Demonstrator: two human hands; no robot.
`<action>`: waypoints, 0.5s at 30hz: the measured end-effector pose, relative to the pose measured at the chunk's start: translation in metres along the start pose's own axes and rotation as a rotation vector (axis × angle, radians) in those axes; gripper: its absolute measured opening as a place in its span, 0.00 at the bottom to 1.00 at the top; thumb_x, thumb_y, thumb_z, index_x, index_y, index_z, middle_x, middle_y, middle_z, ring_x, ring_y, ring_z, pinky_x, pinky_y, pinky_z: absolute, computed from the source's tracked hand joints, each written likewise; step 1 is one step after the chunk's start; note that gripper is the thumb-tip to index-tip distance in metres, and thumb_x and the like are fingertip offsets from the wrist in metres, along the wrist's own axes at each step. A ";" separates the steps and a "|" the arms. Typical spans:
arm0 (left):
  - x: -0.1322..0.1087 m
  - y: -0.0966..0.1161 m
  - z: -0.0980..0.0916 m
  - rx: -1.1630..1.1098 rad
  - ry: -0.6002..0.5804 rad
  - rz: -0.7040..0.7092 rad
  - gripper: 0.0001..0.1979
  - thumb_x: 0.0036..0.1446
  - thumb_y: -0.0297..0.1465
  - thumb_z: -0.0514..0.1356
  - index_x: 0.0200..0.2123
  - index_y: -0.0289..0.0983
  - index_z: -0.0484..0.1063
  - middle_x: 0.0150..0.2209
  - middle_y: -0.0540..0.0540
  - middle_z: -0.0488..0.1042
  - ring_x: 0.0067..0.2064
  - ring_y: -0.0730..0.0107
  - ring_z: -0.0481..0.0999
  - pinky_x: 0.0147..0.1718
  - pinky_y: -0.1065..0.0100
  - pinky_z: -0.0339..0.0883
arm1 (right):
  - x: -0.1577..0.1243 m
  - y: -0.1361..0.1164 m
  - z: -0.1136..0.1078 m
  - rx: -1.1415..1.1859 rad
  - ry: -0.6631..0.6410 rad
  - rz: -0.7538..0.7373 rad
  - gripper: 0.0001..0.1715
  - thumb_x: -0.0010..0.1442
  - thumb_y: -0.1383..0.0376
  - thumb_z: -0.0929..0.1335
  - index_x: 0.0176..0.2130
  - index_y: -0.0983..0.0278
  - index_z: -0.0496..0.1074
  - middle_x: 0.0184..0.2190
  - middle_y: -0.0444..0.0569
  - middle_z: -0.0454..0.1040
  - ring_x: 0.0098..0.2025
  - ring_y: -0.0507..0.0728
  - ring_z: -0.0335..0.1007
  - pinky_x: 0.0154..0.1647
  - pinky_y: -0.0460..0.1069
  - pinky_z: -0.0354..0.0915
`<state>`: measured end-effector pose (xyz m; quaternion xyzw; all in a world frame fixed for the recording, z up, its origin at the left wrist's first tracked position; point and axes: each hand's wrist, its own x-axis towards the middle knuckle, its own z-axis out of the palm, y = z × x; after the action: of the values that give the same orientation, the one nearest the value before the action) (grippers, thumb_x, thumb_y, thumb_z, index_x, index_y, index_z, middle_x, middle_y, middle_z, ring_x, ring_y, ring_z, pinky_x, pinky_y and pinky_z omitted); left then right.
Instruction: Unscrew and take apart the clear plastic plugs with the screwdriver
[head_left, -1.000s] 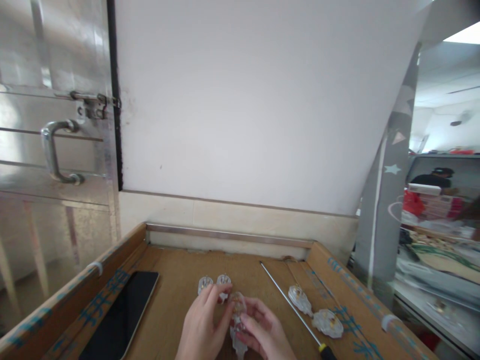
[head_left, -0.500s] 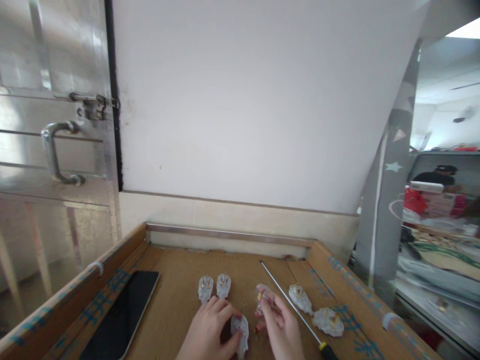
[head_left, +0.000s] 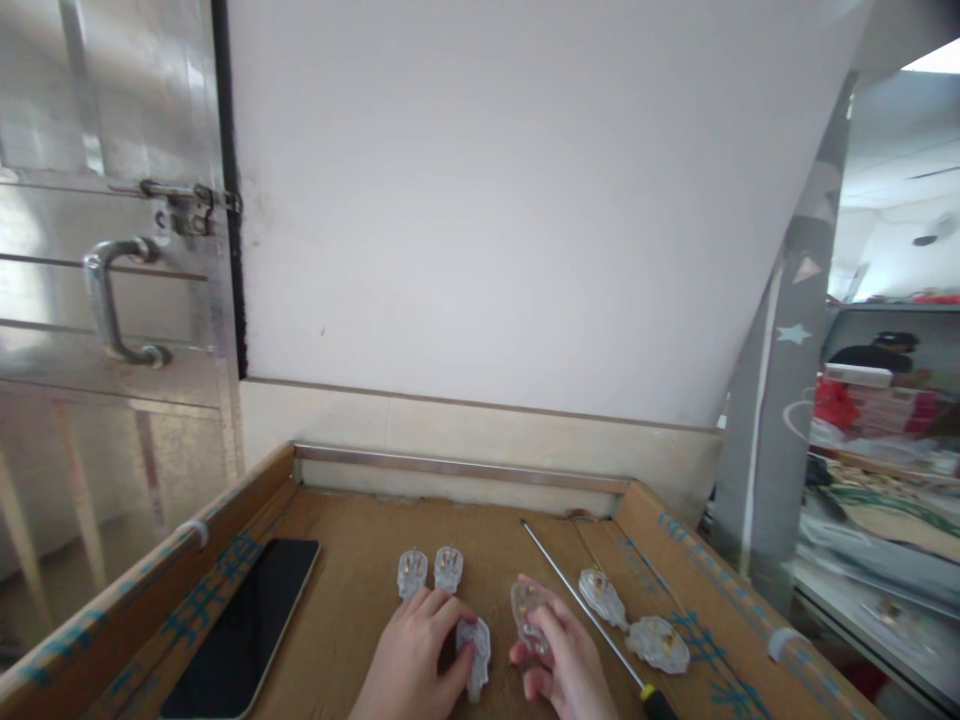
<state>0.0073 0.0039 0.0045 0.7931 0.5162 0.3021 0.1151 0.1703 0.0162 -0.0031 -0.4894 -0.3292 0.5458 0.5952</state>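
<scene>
My left hand [head_left: 412, 662] presses its fingers on a clear plastic plug half [head_left: 475, 655] lying on the cardboard surface [head_left: 352, 580]. My right hand [head_left: 564, 668] holds another clear plug half [head_left: 526, 612] just above the cardboard, to the right of the first. Two small clear plug pieces [head_left: 429, 570] lie side by side just beyond my left fingers.
A long screwdriver [head_left: 589, 615] lies diagonally to the right of my right hand, with two more clear plugs [head_left: 634, 622] beside it. A dark phone [head_left: 244, 625] lies at the left. Raised cardboard rims [head_left: 150, 570] border the surface. A metal door is at the far left.
The two hands held one plug together, then drew apart; each now has one half, the left one set down on the cardboard, the right one held slightly to the right.
</scene>
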 end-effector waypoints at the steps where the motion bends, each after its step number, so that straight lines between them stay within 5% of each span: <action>1: 0.000 0.000 0.000 0.000 0.002 0.001 0.09 0.52 0.24 0.56 0.35 0.41 0.72 0.36 0.48 0.75 0.40 0.62 0.73 0.39 0.66 0.65 | 0.000 -0.001 0.000 0.060 -0.016 0.039 0.36 0.37 0.55 0.73 0.44 0.65 0.65 0.22 0.41 0.68 0.18 0.53 0.68 0.09 0.42 0.55; 9: 0.001 0.001 -0.001 -0.016 0.024 0.035 0.10 0.53 0.23 0.55 0.35 0.40 0.72 0.36 0.48 0.75 0.39 0.64 0.73 0.38 0.67 0.65 | -0.003 -0.002 0.001 0.261 -0.064 0.145 0.40 0.36 0.51 0.74 0.46 0.66 0.64 0.24 0.44 0.72 0.22 0.54 0.71 0.17 0.44 0.64; 15: 0.000 0.004 -0.002 -0.043 -0.019 0.044 0.09 0.52 0.23 0.56 0.35 0.39 0.72 0.37 0.47 0.75 0.40 0.63 0.73 0.40 0.67 0.65 | 0.005 0.006 -0.004 -0.106 0.061 -0.157 0.37 0.42 0.43 0.70 0.43 0.66 0.66 0.24 0.46 0.72 0.20 0.54 0.68 0.14 0.45 0.61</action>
<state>0.0088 0.0023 0.0083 0.8045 0.4908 0.3082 0.1301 0.1730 0.0199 -0.0106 -0.5093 -0.3767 0.4640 0.6191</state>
